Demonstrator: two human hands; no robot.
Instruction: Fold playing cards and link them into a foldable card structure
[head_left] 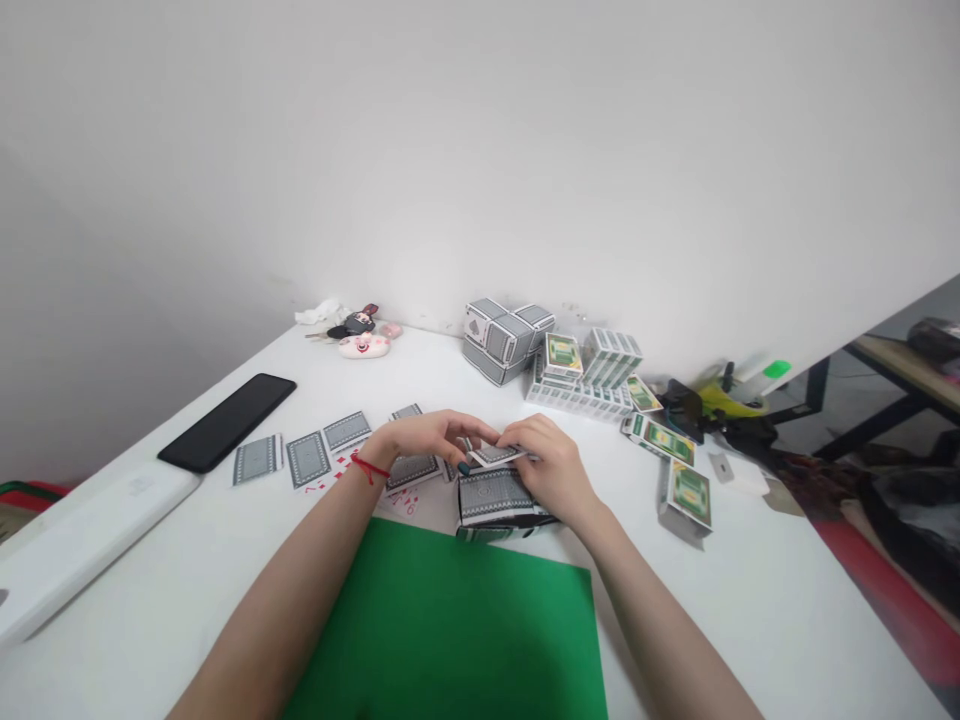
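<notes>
Both my hands are together over a box-like block (495,500) faced with grey-backed playing cards. Its front edge shows a dark gap and a green strip below. My left hand (435,440), with a red string on its wrist, curls its thumb and fingers round the left end of a playing card (498,455). Closed on the right end of that card is my right hand (551,465); the fingers hide part of it, and whether it is one card or several I cannot tell. Loose grey-backed cards (307,460) lie left of my left hand, some with red faces up.
A green sheet (465,620) lies in front of me. Card-covered blocks (499,340) and stacked card boxes (581,395) stand by the wall. More card boxes (686,495) are at right. A black phone (229,422), a white device (97,550) and a small case (365,346) lie left.
</notes>
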